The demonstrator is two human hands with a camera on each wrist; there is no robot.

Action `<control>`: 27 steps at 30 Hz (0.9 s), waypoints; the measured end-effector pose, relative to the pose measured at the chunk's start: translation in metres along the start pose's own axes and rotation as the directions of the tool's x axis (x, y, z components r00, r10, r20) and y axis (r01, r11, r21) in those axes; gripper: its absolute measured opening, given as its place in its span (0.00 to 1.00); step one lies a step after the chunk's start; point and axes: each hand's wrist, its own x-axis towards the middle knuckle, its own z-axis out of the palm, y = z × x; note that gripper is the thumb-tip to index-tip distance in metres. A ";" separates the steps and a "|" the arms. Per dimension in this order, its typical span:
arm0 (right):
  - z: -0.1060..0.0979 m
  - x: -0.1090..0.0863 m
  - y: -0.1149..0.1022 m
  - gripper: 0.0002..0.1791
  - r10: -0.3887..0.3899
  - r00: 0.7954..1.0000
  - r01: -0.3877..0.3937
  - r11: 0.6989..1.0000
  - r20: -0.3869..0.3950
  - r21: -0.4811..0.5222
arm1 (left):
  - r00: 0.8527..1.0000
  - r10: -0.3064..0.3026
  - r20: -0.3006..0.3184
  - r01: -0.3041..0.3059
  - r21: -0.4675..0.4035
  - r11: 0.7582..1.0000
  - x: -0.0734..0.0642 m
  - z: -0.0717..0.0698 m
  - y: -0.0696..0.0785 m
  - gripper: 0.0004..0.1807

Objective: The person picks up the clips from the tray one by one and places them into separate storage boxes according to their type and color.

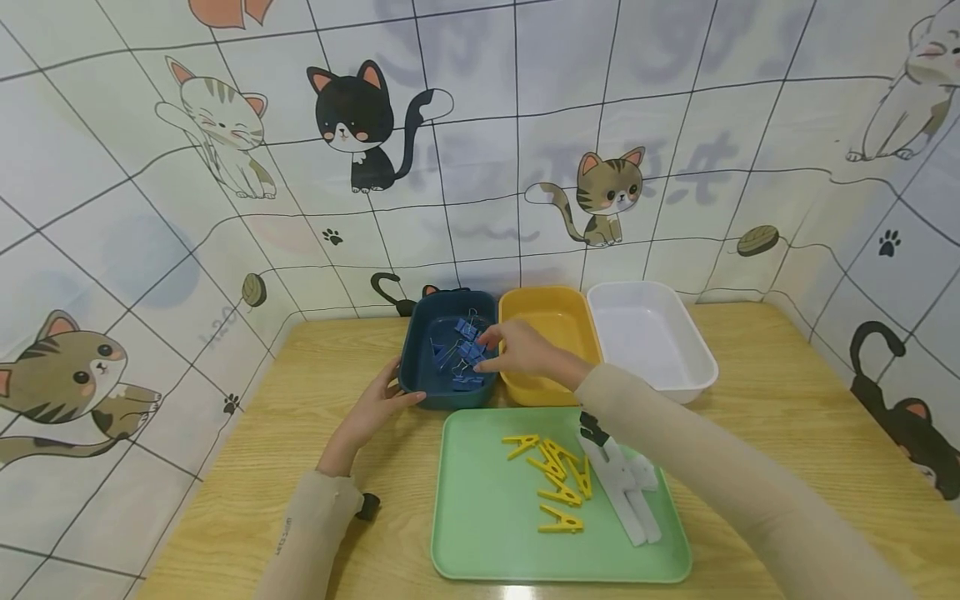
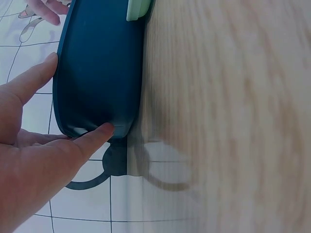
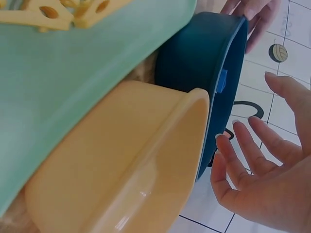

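Blue metal binder clips [image 1: 470, 351] lie in a loose heap inside a deep, dark-blue, rounded plastic bin [image 1: 450, 401], which stands just beyond the far left corner of the pale-green, shallow, rectangular tray [image 1: 480, 500]. Leftmost, outside that same tray corner, the left hand [image 1: 378, 402] touches the bin's outer wall: its fingers are spread along the left side, its thumb reaching along the near side. Braced around the corner like this, it is probably steadying the bin rather than lifting it.

Beyond the tray's far edge, the right hand [image 1: 525, 348] hovers at the heap, thumb apart from the fingers, which the right wrist view shows curved and parted with nothing between them. That shape would suit picking among small clips; whether a fingertip touches one, I cannot tell.

Next along the tray's far edge comes a yellow, rounded plastic bin [image 1: 551, 312], set close against the dark-blue one, perhaps to keep both within easy reach. On the tray's middle lie yellow, A-shaped plastic clips [image 1: 561, 523], scattered singly and overlapping. On its right part rest flat, white strips [image 1: 615, 492], partly hidden by the beige right sleeve [image 1: 690, 450]. Beyond the far right corner stands a white, rounded plastic bin [image 1: 648, 333], completing the row.
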 end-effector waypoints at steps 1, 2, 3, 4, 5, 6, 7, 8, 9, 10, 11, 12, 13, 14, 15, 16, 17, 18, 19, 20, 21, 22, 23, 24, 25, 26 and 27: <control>0.000 -0.002 0.000 0.29 0.000 1.000 0.000 1.000 -0.004 0.006 | 1.000 0.000 0.000 0.000 -0.001 1.000 0.000 0.000 0.000 0.50; 0.001 -0.004 0.000 0.29 0.000 1.000 0.000 1.000 -0.009 0.010 | 1.000 -0.002 -0.001 0.002 -0.004 1.000 0.000 0.000 0.000 0.50; 0.001 -0.006 -0.001 0.28 0.002 1.000 -0.001 1.000 -0.014 0.014 | 1.000 -0.003 0.000 0.003 -0.005 1.000 0.000 0.001 0.000 0.50; 0.001 -0.008 -0.001 0.28 0.006 1.000 -0.005 1.000 -0.020 0.019 | 1.000 -0.004 -0.001 0.004 -0.005 1.000 0.000 0.001 0.000 0.50; 0.002 -0.010 -0.001 0.27 0.011 1.000 -0.011 1.000 -0.026 0.027 | 1.000 -0.005 -0.001 0.005 -0.006 1.000 0.000 0.001 0.000 0.50; 0.002 -0.012 -0.001 0.26 0.013 0.999 -0.012 0.999 -0.033 0.031 | 1.000 -0.006 -0.001 0.006 -0.007 1.000 0.000 0.001 0.000 0.50; 0.003 -0.014 -0.001 0.26 0.017 0.999 -0.015 0.999 -0.040 0.037 | 1.000 -0.006 0.000 0.006 -0.007 1.000 0.000 0.001 0.000 0.50; 0.003 -0.016 -0.001 0.25 0.019 0.999 -0.017 0.999 -0.046 0.040 | 1.000 -0.005 0.001 0.005 -0.008 1.000 0.000 0.001 0.000 0.50; 0.004 -0.018 -0.001 0.25 0.017 0.999 -0.015 0.999 -0.051 0.041 | 1.000 -0.004 0.002 0.004 -0.009 1.000 0.000 0.001 0.000 0.50; 0.005 -0.020 0.000 0.24 0.012 0.998 -0.009 0.999 -0.058 0.039 | 1.000 -0.001 0.003 0.001 -0.009 1.000 0.000 0.001 0.000 0.50; 0.005 -0.021 0.000 0.24 0.003 0.998 0.000 0.999 -0.066 0.040 | 1.000 0.000 0.003 0.000 -0.008 1.000 0.000 0.001 0.000 0.50; 0.006 -0.023 0.000 0.24 -0.006 0.997 0.009 0.999 -0.073 0.037 | 1.000 0.001 0.003 -0.001 -0.007 1.000 0.000 0.001 0.000 0.50; 0.007 -0.025 0.000 0.23 -0.012 0.997 0.015 0.999 -0.081 0.037 | 1.000 0.002 0.002 -0.002 -0.005 1.000 0.000 0.001 0.000 0.49; 0.008 -0.027 0.000 0.23 -0.016 0.996 0.020 0.999 -0.089 0.037 | 1.000 0.002 0.001 -0.002 -0.004 1.000 0.000 0.001 0.001 0.49; 0.008 -0.030 0.001 0.23 -0.022 0.995 0.027 0.999 -0.097 0.041 | 1.000 0.002 0.000 -0.002 -0.005 1.000 0.000 0.001 0.001 0.49; 0.009 -0.032 0.001 0.22 -0.031 0.994 0.036 0.998 -0.105 0.045 | 1.000 0.004 0.001 -0.004 -0.001 1.000 0.000 0.001 0.001 0.49; 0.009 -0.035 0.002 0.22 -0.036 0.993 0.043 0.998 -0.113 0.053 | 1.000 0.001 -0.001 -0.001 -0.002 1.000 0.001 0.001 0.001 0.49; 0.010 -0.037 0.003 0.22 -0.041 0.992 0.048 0.997 -0.119 0.058 | 1.000 -0.001 -0.001 0.001 -0.004 1.000 0.000 0.002 0.001 0.49; 0.011 -0.040 0.003 0.22 -0.046 0.991 0.054 0.996 -0.126 0.065 | 1.000 -0.005 -0.003 0.005 -0.005 1.000 0.001 0.002 0.002 0.49; 0.012 -0.042 0.005 0.21 -0.054 0.990 0.064 0.996 -0.133 0.069 | 1.000 -0.007 -0.003 0.007 -0.008 1.000 0.001 0.002 0.002 0.50; 0.013 -0.044 0.006 0.21 -0.066 0.988 0.076 0.995 -0.141 0.069 | 1.000 -0.007 -0.004 0.007 -0.010 1.000 0.001 0.002 0.002 0.49; 0.014 -0.046 0.007 0.21 -0.074 0.986 0.085 0.994 -0.148 0.067 | 1.000 -0.005 -0.002 0.005 -0.006 1.000 0.000 0.002 0.001 0.49; 0.015 -0.048 0.007 0.21 -0.076 0.985 0.088 0.994 -0.154 0.068 | 1.000 -0.006 -0.002 0.006 -0.007 1.000 0.000 0.002 0.001 0.49; 0.016 -0.050 0.008 0.21 -0.077 0.984 0.089 0.994 -0.159 0.068 | 1.000 -0.004 -0.001 0.004 -0.005 1.000 0.000 0.002 0.001 0.49; 0.016 -0.052 0.008 0.21 -0.073 0.984 0.086 0.993 -0.160 0.076 | 1.000 -0.004 -0.001 0.004 -0.004 1.000 0.000 0.002 0.001 0.49; 0.017 -0.054 0.008 0.21 -0.069 0.984 0.083 0.993 -0.162 0.082 | 1.000 -0.002 0.000 0.002 -0.005 1.000 0.000 0.002 0.001 0.49; 0.018 -0.057 0.008 0.21 -0.063 0.985 0.078 0.993 -0.164 0.089 | 1.000 0.001 0.002 -0.001 -0.002 1.000 0.000 0.002 0.001 0.49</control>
